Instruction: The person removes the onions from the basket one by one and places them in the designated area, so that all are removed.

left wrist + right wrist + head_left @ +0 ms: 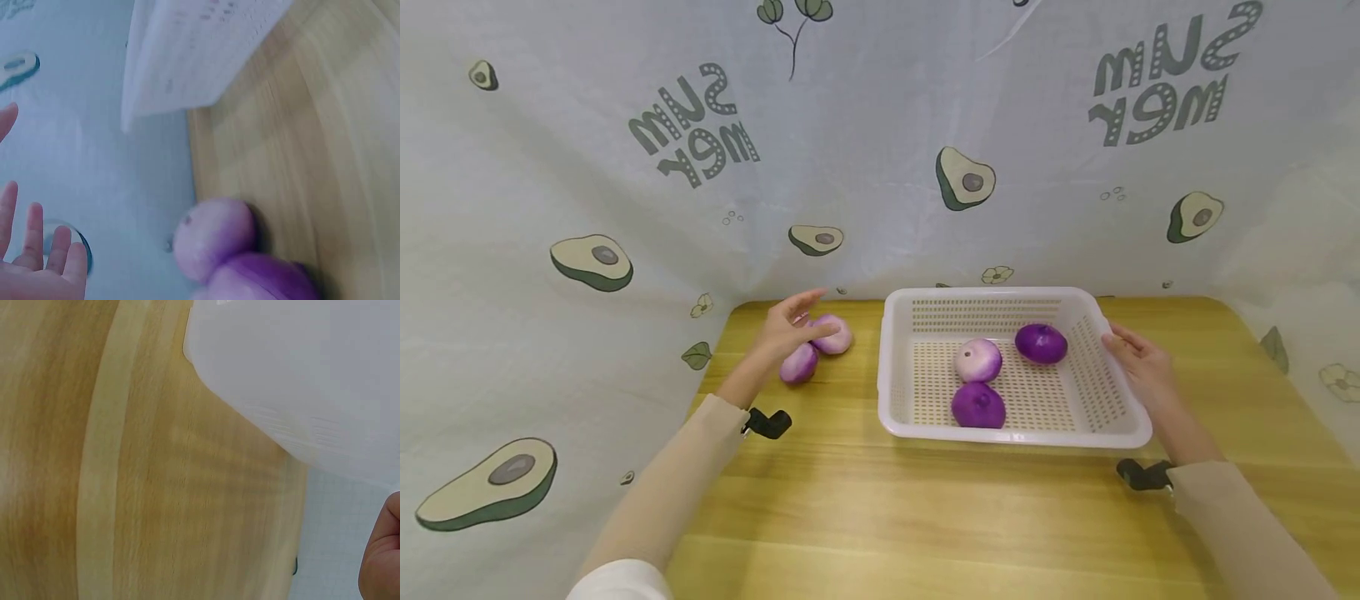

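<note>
Left hand (792, 327): fingers apart, empty, by two onions (799, 364) on the desk (850, 517)
Right hand (1142, 368): you're gripping the basket (887, 367) rim, probably steadying it
Basket: walls corral your three more onions (978, 406)

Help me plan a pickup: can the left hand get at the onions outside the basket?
Probably yes: the left hand is empty, close to those onions, and the basket does not block the way.

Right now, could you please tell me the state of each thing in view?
White basket: upright, partly filled
Three onions inside: whole, as far as visible
Onions outside: at least two, lying on the table
Left grip: holding nothing, near the onions outside
Right grip: holding the basket's right rim
</note>
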`<move>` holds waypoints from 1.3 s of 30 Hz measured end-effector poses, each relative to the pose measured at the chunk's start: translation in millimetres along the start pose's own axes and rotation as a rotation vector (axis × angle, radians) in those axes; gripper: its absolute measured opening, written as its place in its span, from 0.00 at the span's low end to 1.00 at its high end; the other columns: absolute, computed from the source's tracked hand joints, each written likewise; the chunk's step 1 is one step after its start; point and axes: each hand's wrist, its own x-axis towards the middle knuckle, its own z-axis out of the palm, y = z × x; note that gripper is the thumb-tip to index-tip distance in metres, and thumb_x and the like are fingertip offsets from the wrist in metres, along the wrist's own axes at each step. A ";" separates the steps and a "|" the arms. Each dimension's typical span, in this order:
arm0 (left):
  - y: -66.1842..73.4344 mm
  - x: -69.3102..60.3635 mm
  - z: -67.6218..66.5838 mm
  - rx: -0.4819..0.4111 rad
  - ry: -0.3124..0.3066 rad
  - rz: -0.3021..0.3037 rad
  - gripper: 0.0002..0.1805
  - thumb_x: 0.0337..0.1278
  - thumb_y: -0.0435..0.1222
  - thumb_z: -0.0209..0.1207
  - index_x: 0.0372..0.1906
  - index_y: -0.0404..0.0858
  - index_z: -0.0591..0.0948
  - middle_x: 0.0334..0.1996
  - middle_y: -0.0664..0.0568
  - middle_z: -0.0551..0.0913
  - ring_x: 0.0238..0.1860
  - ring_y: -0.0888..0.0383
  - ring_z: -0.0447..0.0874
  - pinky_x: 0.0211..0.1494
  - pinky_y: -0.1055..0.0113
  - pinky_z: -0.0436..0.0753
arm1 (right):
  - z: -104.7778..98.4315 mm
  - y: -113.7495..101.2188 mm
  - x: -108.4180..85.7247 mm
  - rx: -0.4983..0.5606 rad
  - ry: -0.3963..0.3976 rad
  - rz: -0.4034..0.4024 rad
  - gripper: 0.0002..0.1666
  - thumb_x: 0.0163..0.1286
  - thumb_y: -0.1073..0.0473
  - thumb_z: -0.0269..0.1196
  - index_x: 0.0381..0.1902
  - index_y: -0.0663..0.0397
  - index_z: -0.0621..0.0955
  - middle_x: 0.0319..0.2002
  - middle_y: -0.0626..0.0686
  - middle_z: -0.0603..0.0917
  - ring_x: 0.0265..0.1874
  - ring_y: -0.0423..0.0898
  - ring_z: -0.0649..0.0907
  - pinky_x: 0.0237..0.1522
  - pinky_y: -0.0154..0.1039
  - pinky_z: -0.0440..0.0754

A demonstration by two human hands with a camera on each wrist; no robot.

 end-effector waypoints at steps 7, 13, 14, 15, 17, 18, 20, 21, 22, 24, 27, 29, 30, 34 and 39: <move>25.0 7.9 29.5 -0.003 -0.150 0.059 0.37 0.53 0.32 0.72 0.70 0.39 0.72 0.70 0.50 0.70 0.72 0.51 0.63 0.74 0.58 0.62 | 1.9 -2.4 -3.6 -0.036 0.011 0.005 0.36 0.75 0.53 0.60 0.75 0.57 0.63 0.35 0.38 0.86 0.31 0.36 0.87 0.31 0.32 0.85; 36.5 21.5 60.9 0.009 -0.225 0.088 0.38 0.52 0.31 0.73 0.70 0.39 0.72 0.69 0.53 0.71 0.71 0.52 0.65 0.74 0.56 0.62 | -1.8 2.6 1.9 -0.015 0.016 -0.015 0.32 0.74 0.53 0.61 0.72 0.51 0.69 0.35 0.38 0.86 0.31 0.36 0.87 0.31 0.31 0.85; 37.6 24.2 66.3 0.008 -0.235 0.083 0.37 0.52 0.31 0.73 0.69 0.40 0.73 0.69 0.54 0.72 0.71 0.53 0.65 0.74 0.57 0.62 | -2.5 3.4 2.8 -0.004 0.015 -0.021 0.29 0.74 0.53 0.61 0.70 0.49 0.72 0.35 0.39 0.86 0.30 0.36 0.87 0.31 0.31 0.85; 38.9 26.6 71.6 0.005 -0.250 0.082 0.37 0.52 0.31 0.73 0.69 0.40 0.73 0.69 0.55 0.72 0.71 0.53 0.65 0.74 0.57 0.61 | -3.0 3.8 3.2 0.001 0.013 -0.028 0.26 0.74 0.54 0.61 0.68 0.46 0.74 0.35 0.39 0.86 0.30 0.36 0.87 0.31 0.31 0.85; 39.7 31.4 81.7 -0.005 -0.281 0.071 0.37 0.53 0.32 0.72 0.70 0.41 0.73 0.69 0.56 0.72 0.71 0.54 0.64 0.74 0.59 0.61 | -3.4 4.2 3.6 0.013 0.008 -0.035 0.22 0.74 0.54 0.62 0.64 0.42 0.77 0.35 0.40 0.86 0.30 0.36 0.87 0.31 0.31 0.85; 39.7 33.8 86.6 -0.013 -0.294 0.064 0.37 0.53 0.32 0.72 0.69 0.42 0.73 0.69 0.56 0.72 0.71 0.54 0.64 0.75 0.59 0.61 | -3.3 4.2 3.6 0.016 0.008 -0.036 0.20 0.74 0.54 0.62 0.62 0.42 0.78 0.35 0.40 0.87 0.30 0.36 0.87 0.31 0.31 0.85; 38.9 38.2 96.1 -0.024 -0.318 0.045 0.36 0.53 0.32 0.72 0.69 0.43 0.73 0.69 0.56 0.71 0.71 0.54 0.63 0.75 0.58 0.61 | -2.8 4.0 3.1 0.019 0.005 -0.030 0.21 0.73 0.54 0.62 0.62 0.42 0.77 0.35 0.40 0.87 0.30 0.37 0.87 0.31 0.31 0.85; 37.7 40.7 100.7 -0.028 -0.332 0.041 0.37 0.53 0.31 0.72 0.69 0.43 0.73 0.69 0.55 0.71 0.72 0.53 0.63 0.75 0.57 0.60 | -2.5 3.9 2.8 0.011 0.005 -0.028 0.22 0.73 0.54 0.62 0.64 0.43 0.77 0.35 0.40 0.87 0.30 0.37 0.87 0.31 0.32 0.85; 35.9 43.5 105.2 -0.035 -0.343 0.030 0.37 0.53 0.31 0.72 0.70 0.43 0.73 0.69 0.55 0.71 0.72 0.52 0.63 0.75 0.56 0.61 | -2.3 4.1 2.7 0.008 0.004 -0.025 0.23 0.73 0.53 0.62 0.65 0.44 0.76 0.35 0.40 0.87 0.30 0.37 0.87 0.31 0.32 0.85; 33.2 48.5 113.6 -0.045 -0.367 0.014 0.37 0.53 0.31 0.72 0.70 0.43 0.72 0.71 0.52 0.69 0.73 0.49 0.61 0.75 0.54 0.61 | -1.8 4.5 2.5 0.006 0.003 -0.021 0.26 0.73 0.53 0.62 0.67 0.47 0.74 0.35 0.40 0.87 0.31 0.37 0.87 0.31 0.32 0.85; 30.2 54.9 124.1 -0.050 -0.416 0.009 0.40 0.53 0.30 0.72 0.72 0.41 0.70 0.72 0.50 0.66 0.74 0.47 0.58 0.75 0.52 0.59 | -1.5 5.0 2.6 0.004 0.004 -0.013 0.30 0.73 0.53 0.62 0.70 0.49 0.72 0.35 0.39 0.86 0.31 0.37 0.87 0.31 0.32 0.85; 29.1 58.3 130.0 -0.051 -0.449 0.021 0.41 0.52 0.28 0.72 0.72 0.40 0.69 0.73 0.49 0.65 0.74 0.45 0.57 0.76 0.51 0.58 | -1.1 5.0 2.9 -0.001 0.009 -0.012 0.32 0.73 0.52 0.63 0.72 0.51 0.70 0.35 0.39 0.86 0.31 0.36 0.87 0.31 0.31 0.85; 28.1 60.2 132.9 -0.050 -0.462 0.028 0.41 0.52 0.28 0.71 0.72 0.41 0.69 0.73 0.50 0.66 0.74 0.45 0.57 0.76 0.51 0.57 | -1.0 5.0 3.1 -0.007 0.013 -0.013 0.34 0.73 0.52 0.63 0.73 0.52 0.69 0.35 0.39 0.86 0.30 0.36 0.87 0.31 0.31 0.85; 23.7 66.7 144.2 -0.040 -0.492 0.041 0.41 0.51 0.27 0.72 0.72 0.42 0.70 0.71 0.54 0.68 0.74 0.46 0.58 0.76 0.51 0.57 | -1.2 4.7 3.8 -0.041 0.026 -0.024 0.35 0.73 0.52 0.63 0.73 0.54 0.67 0.34 0.39 0.86 0.30 0.36 0.86 0.30 0.30 0.85; 14.6 73.5 158.3 -0.018 -0.523 0.022 0.41 0.50 0.27 0.72 0.72 0.43 0.71 0.72 0.53 0.68 0.74 0.46 0.58 0.75 0.52 0.60 | -1.9 4.8 3.1 -0.048 0.026 -0.021 0.32 0.73 0.52 0.62 0.72 0.52 0.70 0.34 0.38 0.86 0.30 0.35 0.87 0.30 0.31 0.85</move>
